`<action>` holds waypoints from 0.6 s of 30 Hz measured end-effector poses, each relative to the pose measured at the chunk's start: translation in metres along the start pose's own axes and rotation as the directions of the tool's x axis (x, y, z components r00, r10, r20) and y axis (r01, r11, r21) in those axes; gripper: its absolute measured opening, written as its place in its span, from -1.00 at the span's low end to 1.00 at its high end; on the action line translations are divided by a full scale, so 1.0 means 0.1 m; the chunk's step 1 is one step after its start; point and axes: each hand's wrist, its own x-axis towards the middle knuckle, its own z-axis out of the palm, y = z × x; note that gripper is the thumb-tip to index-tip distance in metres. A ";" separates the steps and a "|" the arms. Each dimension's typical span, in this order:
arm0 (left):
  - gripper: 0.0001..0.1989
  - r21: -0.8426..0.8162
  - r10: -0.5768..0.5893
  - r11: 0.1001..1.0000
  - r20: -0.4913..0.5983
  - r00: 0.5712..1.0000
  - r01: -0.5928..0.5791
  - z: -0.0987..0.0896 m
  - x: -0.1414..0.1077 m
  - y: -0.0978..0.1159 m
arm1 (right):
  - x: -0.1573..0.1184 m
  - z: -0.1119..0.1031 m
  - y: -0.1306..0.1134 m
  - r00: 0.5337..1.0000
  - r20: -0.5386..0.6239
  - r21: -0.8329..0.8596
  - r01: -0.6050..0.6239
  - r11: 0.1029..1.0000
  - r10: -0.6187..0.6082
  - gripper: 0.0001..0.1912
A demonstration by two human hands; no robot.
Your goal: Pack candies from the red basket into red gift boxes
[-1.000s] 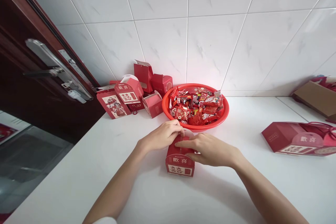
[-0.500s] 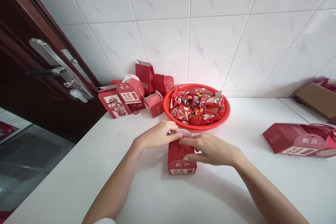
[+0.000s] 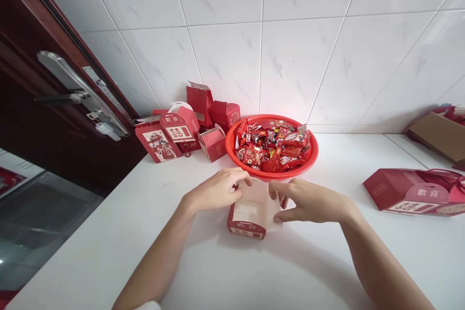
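A small red candy box [image 3: 247, 231] with white lettering stands in front of me on the white tabletop. Its top is folded apart, and the pale inside shows with nothing in it. My left hand [image 3: 218, 189] is at the box's far left edge, fingers curled on its left flap. On the other side, my right hand [image 3: 305, 201] grips the right flap between thumb and fingers and holds it outward. Just beyond the box sits a red plastic basket [image 3: 271, 174] heaped with red-wrapped candies [image 3: 272, 147].
Several red gift boxes [image 3: 181, 128] crowd against the tiled wall at back left. A larger red box [image 3: 403, 189] with a cord lies at right, before a brown cardboard box [image 3: 436, 135]. A dark door [image 3: 47, 131] with a metal handle borders the table's left.
The box's top flaps were closed together and now stand apart, showing the inside. My right hand has moved right with its flap; the left hand has shifted only slightly.
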 end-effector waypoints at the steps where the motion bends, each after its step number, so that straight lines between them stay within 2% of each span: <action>1: -0.68 -0.027 0.020 0.999 0.021 1.000 -0.019 -0.05 -0.02 -0.02 | -0.02 -0.02 0.01 1.000 0.003 0.000 -0.024 1.000 0.024 -0.75; 4: -0.57 -0.131 0.063 0.990 0.122 0.991 -0.047 -0.14 -0.04 -0.10 | -0.09 -0.09 0.06 0.997 -0.024 -0.013 -0.075 0.997 0.075 -0.76; 6: -0.54 -0.214 0.089 0.976 0.179 0.980 -0.050 -0.14 -0.02 -0.15 | -0.13 -0.12 0.09 0.994 -0.045 -0.021 -0.097 0.995 0.096 -0.74; 9: -0.51 -0.297 0.108 0.954 0.191 0.976 -0.047 -0.07 0.06 -0.22 | -0.19 -0.18 0.13 0.990 -0.046 -0.013 -0.137 0.991 0.136 -0.69; 14: -0.40 -0.332 0.049 0.943 0.237 0.970 0.034 -0.01 0.12 -0.28 | -0.18 -0.22 0.19 0.962 0.023 -0.057 -0.271 0.961 0.272 -0.62; 18: -0.34 -0.332 0.082 0.943 0.321 0.944 0.031 -0.05 0.09 -0.30 | -0.08 -0.18 0.19 0.957 0.079 -0.152 -0.266 0.952 0.280 -0.57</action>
